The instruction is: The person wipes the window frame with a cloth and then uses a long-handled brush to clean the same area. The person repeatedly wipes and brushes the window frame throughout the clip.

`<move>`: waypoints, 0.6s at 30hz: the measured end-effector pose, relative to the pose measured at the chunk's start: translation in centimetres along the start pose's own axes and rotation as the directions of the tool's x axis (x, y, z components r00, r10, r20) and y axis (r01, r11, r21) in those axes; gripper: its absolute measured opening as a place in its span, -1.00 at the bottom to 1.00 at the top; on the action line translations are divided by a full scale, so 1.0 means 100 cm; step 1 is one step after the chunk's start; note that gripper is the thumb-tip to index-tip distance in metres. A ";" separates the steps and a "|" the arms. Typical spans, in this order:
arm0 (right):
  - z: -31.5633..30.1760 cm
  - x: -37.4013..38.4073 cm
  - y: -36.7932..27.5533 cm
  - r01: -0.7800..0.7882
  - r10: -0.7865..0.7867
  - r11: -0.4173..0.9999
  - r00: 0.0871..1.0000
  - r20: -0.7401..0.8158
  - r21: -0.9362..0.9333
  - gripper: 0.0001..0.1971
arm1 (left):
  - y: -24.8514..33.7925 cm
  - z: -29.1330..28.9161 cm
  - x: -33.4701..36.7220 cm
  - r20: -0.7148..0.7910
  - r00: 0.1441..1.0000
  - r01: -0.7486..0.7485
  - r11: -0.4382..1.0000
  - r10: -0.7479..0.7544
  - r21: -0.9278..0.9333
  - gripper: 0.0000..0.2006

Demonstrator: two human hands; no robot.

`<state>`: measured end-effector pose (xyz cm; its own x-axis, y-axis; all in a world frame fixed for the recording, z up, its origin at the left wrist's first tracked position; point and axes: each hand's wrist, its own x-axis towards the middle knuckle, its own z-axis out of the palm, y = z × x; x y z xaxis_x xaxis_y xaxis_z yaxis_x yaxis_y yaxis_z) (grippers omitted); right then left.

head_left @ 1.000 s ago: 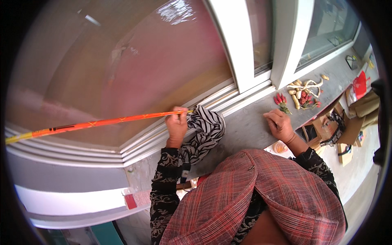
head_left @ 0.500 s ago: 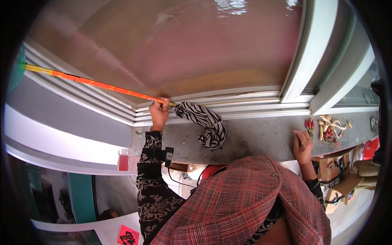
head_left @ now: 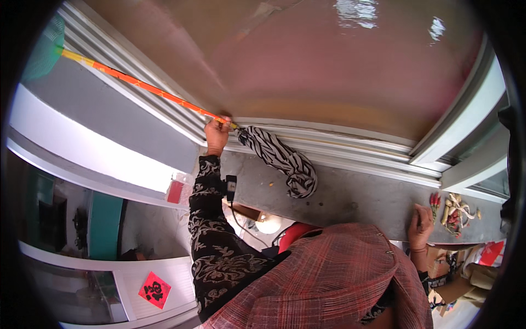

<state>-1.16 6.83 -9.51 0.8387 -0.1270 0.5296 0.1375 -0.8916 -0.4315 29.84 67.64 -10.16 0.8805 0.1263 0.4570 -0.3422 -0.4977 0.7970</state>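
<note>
Gripping the end of a long orange pole (head_left: pixel 148 88), my left hand (head_left: pixel 217 134) was clenched around it up at the window frame, right where the striped black-and-white cloth (head_left: pixel 282 162) was tied on. The pole ran up and left along the white frame rails (head_left: pixel 137 82), with yellow near its far tip and something green (head_left: pixel 41 57) at the picture's edge. The cloth hung down from my fist and lay bunched on the grey sill (head_left: pixel 350 200).

My right hand (head_left: pixel 421 227) lay on the sill's near edge, well apart from the left, fingers curled; I couldn't tell whether it held anything. Just beside it sat a small pile of red and tan trinkets (head_left: pixel 452 208) on the sill.

Signs and packages: a red diamond-shaped paper with a black character (head_left: pixel 154 290) was stuck on a white panel at lower left. A small red rectangular tag in a clear sleeve (head_left: pixel 176 191) hung at the sill's left end. A red packet (head_left: pixel 490 253) and brown cardboard boxes (head_left: pixel 438 260) showed at lower right, under the sill. A small black device (head_left: pixel 230 187) with a cord was clipped at my left sleeve.
</note>
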 end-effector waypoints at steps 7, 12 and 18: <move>0.002 0.000 0.002 -0.034 0.034 0.999 0.999 0.000 0.016 -0.83 | -0.024 -0.028 0.013 -0.129 0.991 0.046 0.976 -0.019 0.213 -0.95; 0.002 -0.001 0.003 -0.042 0.042 0.999 0.999 0.020 -0.003 -0.81 | -0.024 -0.035 0.013 -0.125 0.992 0.054 0.973 -0.027 0.224 -0.94; 0.003 -0.001 0.004 -0.032 0.032 0.999 0.999 0.013 0.004 -0.79 | -0.023 -0.042 0.017 -0.122 0.990 -0.010 0.904 0.069 0.426 -0.94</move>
<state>-1.08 6.58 -9.97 0.8497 -0.1500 0.5055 0.1125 -0.8850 -0.4517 30.76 72.64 -9.58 0.8080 0.1956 0.5557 -0.1788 -0.8174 0.5477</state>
